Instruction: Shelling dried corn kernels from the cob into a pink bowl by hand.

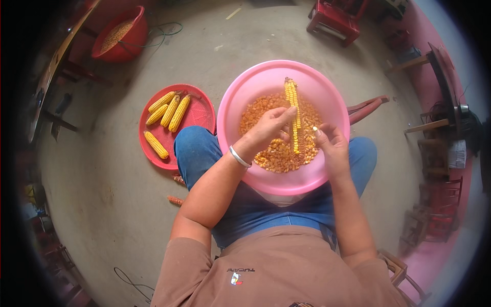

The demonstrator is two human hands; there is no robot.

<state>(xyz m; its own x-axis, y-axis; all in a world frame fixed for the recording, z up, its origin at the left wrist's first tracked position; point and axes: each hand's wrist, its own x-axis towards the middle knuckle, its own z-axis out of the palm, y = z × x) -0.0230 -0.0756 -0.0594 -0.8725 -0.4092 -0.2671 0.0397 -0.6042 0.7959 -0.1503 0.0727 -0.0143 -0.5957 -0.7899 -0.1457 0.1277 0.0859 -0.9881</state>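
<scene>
My left hand (270,124), with a silver bracelet at its wrist, grips a partly shelled corn cob (292,92) by its middle. The cob stands nearly upright in the picture, over a wide pink basin (261,80) at my lap. Yellow kernels remain on its upper part and in a narrow strip below; bare reddish core shows along the lower right. Just right of the cob, my right hand (333,142) has a pale corn kernel (315,128) at its thumb tip. Loose orange-yellow kernels (278,153) cover the basin's bottom.
Left of my knee, a red mesh tray (199,115) bears several whole corn cobs (168,111). A stripped cob (175,200) lies on the floor near my thigh. Farther off are a red tub (140,36) of kernels, a green cord (165,32) and a red chair (335,23).
</scene>
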